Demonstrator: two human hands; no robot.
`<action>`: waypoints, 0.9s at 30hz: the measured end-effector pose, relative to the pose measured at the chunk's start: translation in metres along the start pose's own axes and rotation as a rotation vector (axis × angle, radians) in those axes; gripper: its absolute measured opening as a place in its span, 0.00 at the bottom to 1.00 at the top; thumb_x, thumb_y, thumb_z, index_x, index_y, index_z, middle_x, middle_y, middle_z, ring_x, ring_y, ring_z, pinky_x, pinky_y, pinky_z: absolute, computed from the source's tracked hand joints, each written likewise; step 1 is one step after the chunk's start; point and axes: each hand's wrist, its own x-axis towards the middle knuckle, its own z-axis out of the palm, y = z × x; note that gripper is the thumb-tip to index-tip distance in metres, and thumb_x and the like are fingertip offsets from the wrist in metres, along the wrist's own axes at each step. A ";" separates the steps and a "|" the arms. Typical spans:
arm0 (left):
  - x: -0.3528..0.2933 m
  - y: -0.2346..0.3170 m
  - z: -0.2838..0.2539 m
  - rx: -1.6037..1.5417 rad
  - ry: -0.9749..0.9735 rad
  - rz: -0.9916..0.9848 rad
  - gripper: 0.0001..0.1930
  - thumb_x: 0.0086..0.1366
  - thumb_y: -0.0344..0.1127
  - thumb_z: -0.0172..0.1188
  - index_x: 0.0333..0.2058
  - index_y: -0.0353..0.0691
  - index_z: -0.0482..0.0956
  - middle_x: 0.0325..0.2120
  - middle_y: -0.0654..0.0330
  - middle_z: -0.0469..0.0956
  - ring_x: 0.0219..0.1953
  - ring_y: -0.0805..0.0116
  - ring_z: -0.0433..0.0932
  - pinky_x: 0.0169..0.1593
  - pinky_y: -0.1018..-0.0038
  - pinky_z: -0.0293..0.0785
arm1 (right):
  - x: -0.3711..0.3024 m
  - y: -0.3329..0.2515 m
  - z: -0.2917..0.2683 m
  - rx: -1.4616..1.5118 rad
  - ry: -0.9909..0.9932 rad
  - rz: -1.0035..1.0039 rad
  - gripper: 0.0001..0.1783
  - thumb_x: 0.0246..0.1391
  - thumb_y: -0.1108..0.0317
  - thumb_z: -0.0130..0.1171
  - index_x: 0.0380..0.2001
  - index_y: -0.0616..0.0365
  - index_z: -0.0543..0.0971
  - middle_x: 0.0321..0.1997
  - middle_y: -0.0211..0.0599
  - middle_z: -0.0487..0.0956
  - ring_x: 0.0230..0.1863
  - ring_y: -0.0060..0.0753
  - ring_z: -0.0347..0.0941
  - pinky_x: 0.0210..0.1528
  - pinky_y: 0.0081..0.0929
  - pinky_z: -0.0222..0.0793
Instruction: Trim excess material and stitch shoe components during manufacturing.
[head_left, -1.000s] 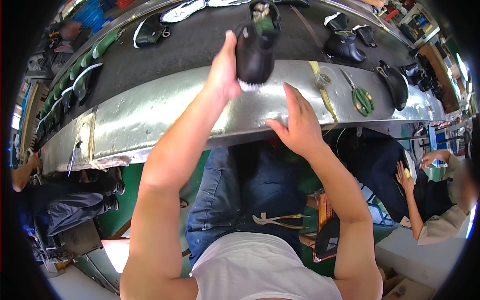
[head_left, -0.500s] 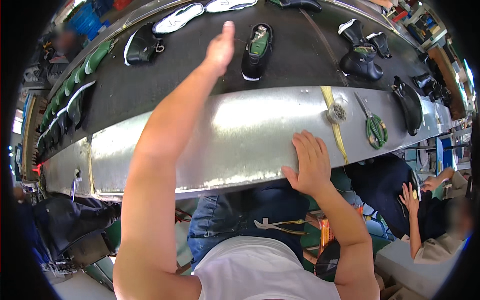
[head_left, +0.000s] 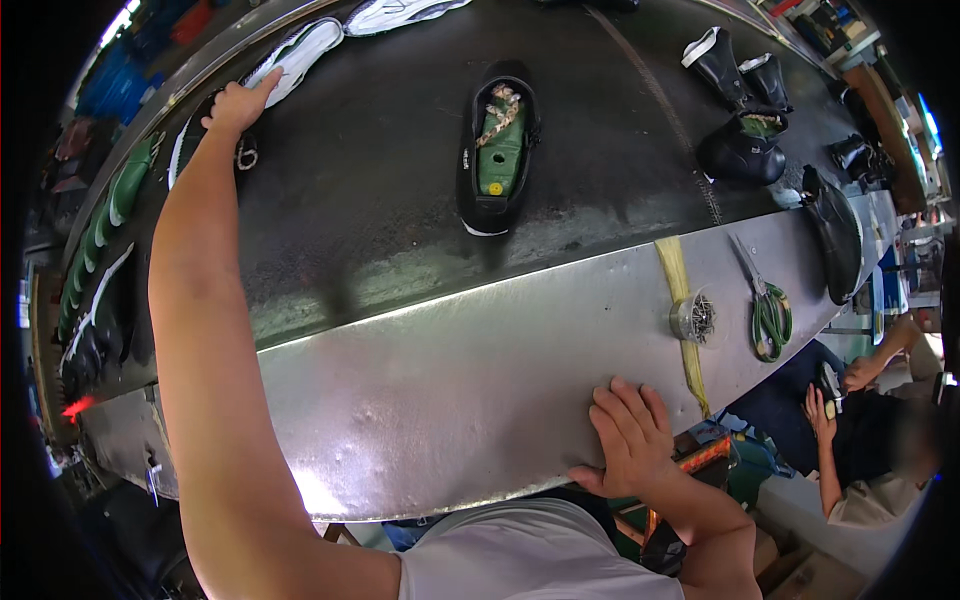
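Observation:
My left hand (head_left: pixel 238 108) is stretched out to the far left, over a black shoe (head_left: pixel 180 150) with a pale rim and a cord loop at its side. Its thumb points out towards a white sole-like piece (head_left: pixel 305 62); the other fingers bend over the shoe and are partly hidden, and no firm grip shows. On the metal table edge (head_left: pixel 450 370) my right hand (head_left: pixel 632 438) rests palm down, fingers somewhat spread, holding nothing. Between and beyond the hands stands a black shoe (head_left: pixel 470 190) with a green insert (head_left: pixel 500 150) and a twisted cord inside.
Green-handled scissors (head_left: pixel 770 320) and a clear cup of small nails (head_left: pixel 695 318) lie near a yellow strip (head_left: pixel 672 262). Black boots (head_left: pixel 742 150) stand at the right; a black upper (head_left: pixel 832 235) lies beside them. Green pieces (head_left: pixel 128 190) line the left. Another person (head_left: pixel 870 440) sits at the right.
My left hand has moved left from beside the middle shoe to the black shoe at the far left. My view has shifted forward; my right hand stays flat on the metal.

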 end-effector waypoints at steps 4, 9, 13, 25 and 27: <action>0.004 0.014 0.002 -0.044 -0.084 0.098 0.53 0.50 0.74 0.63 0.56 0.27 0.68 0.56 0.37 0.72 0.57 0.45 0.74 0.60 0.60 0.70 | 0.004 -0.005 -0.002 -0.009 0.024 -0.006 0.33 0.63 0.40 0.45 0.45 0.64 0.78 0.51 0.47 0.79 0.56 0.51 0.75 0.63 0.51 0.58; -0.036 0.030 -0.005 -0.407 -0.255 -0.077 0.49 0.52 0.69 0.66 0.48 0.19 0.73 0.51 0.40 0.76 0.53 0.52 0.78 0.50 0.61 0.77 | 0.004 -0.004 0.001 0.032 0.013 -0.012 0.33 0.62 0.41 0.47 0.47 0.65 0.77 0.53 0.49 0.77 0.58 0.52 0.73 0.62 0.51 0.60; -0.096 0.000 -0.071 -0.748 -0.542 -0.100 0.37 0.60 0.61 0.64 0.44 0.23 0.78 0.40 0.49 0.81 0.38 0.63 0.83 0.35 0.70 0.80 | 0.005 -0.005 0.002 0.057 0.057 -0.025 0.34 0.59 0.41 0.50 0.50 0.65 0.76 0.56 0.49 0.75 0.60 0.52 0.71 0.62 0.51 0.60; -0.576 -0.137 -0.221 -1.310 -0.404 -0.141 0.50 0.51 0.39 0.74 0.67 0.32 0.53 0.57 0.53 0.70 0.56 0.59 0.74 0.58 0.63 0.73 | -0.122 -0.061 -0.004 0.341 0.035 -0.134 0.20 0.48 0.55 0.68 0.39 0.53 0.76 0.42 0.40 0.73 0.46 0.47 0.70 0.47 0.42 0.67; -0.629 -0.112 -0.247 -1.431 -0.539 0.055 0.55 0.49 0.38 0.76 0.69 0.30 0.48 0.61 0.50 0.66 0.63 0.57 0.67 0.66 0.64 0.63 | -0.188 -0.083 -0.001 0.368 -0.255 -0.032 0.27 0.50 0.47 0.66 0.41 0.59 0.76 0.42 0.43 0.74 0.44 0.48 0.71 0.46 0.44 0.68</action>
